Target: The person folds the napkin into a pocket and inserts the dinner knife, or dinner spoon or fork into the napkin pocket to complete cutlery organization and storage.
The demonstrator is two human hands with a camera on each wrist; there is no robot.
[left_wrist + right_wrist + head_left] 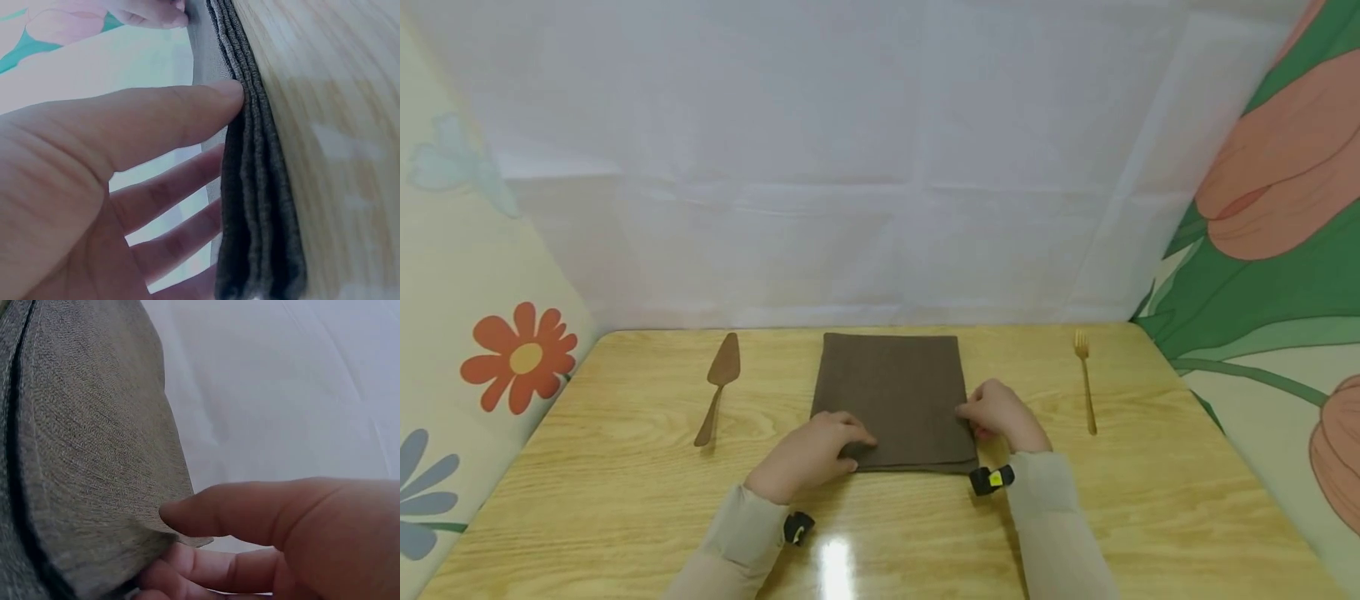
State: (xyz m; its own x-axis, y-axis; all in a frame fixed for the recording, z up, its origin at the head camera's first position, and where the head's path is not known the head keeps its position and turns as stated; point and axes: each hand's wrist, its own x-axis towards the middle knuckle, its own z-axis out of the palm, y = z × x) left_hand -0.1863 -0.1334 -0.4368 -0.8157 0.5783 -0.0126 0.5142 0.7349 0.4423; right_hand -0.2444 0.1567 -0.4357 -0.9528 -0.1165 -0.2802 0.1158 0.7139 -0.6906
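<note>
On the wooden worktop [587, 500], a folded brown cloth [895, 392] lies near the middle of the far edge. The left hand [812, 450] touches it with relaxed fingers, thumb against the cloth's near edge (layers show there). The right hand [1003, 412] pinches its right edge. A cake server [725, 364] lies toward the far left corner, a fork [1087, 392] toward the far right.

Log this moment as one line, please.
cloth: folded, on table | left hand: touching near edge | right hand: pinching right edge | cake server: left of cloth | fork: right of cloth
</note>
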